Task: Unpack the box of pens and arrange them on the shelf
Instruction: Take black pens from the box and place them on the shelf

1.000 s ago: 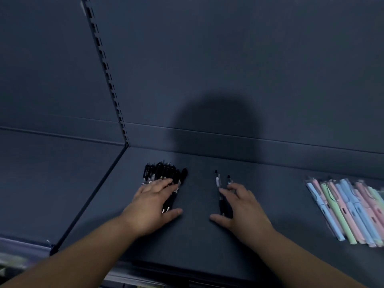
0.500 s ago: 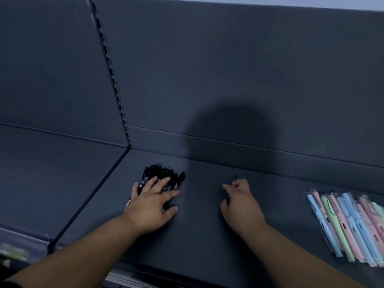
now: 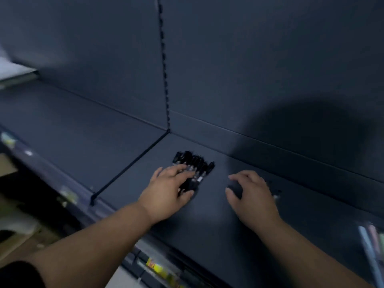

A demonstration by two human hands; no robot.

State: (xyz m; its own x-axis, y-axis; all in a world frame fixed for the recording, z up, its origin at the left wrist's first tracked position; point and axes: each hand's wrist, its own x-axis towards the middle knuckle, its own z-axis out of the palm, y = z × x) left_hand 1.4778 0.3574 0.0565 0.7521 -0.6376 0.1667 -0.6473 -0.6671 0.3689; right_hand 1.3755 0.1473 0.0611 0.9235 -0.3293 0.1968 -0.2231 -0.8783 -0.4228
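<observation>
A row of black pens [image 3: 195, 163] lies on the dark shelf [image 3: 218, 215], just right of the shelf divider. My left hand [image 3: 170, 190] rests on the near half of that row with its fingers stretched out flat. My right hand [image 3: 253, 196] is arched on the shelf a little to the right. Its fingers curl over a couple of loose black pens [image 3: 276, 193], whose ends stick out past its right side. The view is blurred, and no box is in sight.
Pastel pens in clear sleeves [image 3: 372, 246] lie at the shelf's right edge. A slotted upright [image 3: 165, 80] and a thin divider [image 3: 131, 165] split the shelving. The left bay [image 3: 72, 132] holds nothing. Price labels [image 3: 158, 267] run along the front rail.
The camera has swung left and down, so the pastel pens slid to the right edge. My right hand closed over the loose pens. My left hand stayed on the black row.
</observation>
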